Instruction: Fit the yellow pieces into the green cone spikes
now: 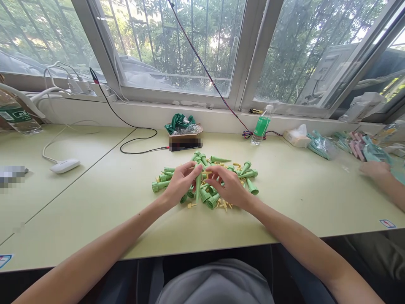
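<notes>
Small cardboard box (198,128) with crinkly green plastic (176,122) in it. My left hand (180,182) pinches a tapered green cone (198,189) over the loose pile (205,195); right hand (232,186) half-curled, can't tell if it's gripping anything.

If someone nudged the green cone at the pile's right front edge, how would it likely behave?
The cone would probably roll in a curve, since it lies on its side and tapers. It looks light for its size: its wide end is open. Its smooth, plastic-like wall suggests stiffness.
</notes>
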`<move>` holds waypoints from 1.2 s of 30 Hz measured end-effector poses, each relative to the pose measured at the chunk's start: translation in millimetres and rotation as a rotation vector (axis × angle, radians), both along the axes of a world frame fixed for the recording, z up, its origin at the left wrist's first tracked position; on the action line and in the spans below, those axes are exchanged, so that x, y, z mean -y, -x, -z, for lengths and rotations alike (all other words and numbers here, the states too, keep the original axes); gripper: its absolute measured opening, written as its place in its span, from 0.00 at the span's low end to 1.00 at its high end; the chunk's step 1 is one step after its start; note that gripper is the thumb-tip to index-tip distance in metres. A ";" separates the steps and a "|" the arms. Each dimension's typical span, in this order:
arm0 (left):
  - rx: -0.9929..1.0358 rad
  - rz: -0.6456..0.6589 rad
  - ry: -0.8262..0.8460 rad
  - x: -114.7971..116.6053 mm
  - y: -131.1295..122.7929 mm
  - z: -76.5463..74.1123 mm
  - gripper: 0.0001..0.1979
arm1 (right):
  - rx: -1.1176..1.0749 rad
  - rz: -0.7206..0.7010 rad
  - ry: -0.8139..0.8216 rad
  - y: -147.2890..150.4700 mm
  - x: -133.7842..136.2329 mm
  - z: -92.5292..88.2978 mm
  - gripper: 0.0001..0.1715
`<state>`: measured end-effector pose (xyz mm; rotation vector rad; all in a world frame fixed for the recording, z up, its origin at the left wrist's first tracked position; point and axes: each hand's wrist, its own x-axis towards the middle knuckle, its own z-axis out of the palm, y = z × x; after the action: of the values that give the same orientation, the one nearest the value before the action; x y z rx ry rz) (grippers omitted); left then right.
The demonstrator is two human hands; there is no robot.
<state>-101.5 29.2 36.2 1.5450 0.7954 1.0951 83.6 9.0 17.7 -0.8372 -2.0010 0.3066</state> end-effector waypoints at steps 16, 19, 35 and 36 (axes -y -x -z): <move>-0.171 0.090 -0.178 1.3 3.0 8.7 0.15 | 0.023 0.144 -0.052 -4.8 -5.4 1.2 0.22; -0.174 0.081 -0.191 2.9 2.5 8.0 0.15 | 0.027 0.164 -0.054 -3.5 -4.7 0.9 0.23; 0.107 0.201 0.133 -4.2 2.7 0.4 0.15 | -0.062 0.086 -0.073 -1.0 -1.6 -1.2 0.12; 0.104 0.206 0.137 -4.4 2.6 0.9 0.15 | -0.061 0.091 -0.087 -1.4 -2.2 -1.0 0.11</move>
<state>-104.1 33.6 35.4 1.4093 0.6127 0.9422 85.0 11.2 18.8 -0.8508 -1.9002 0.1890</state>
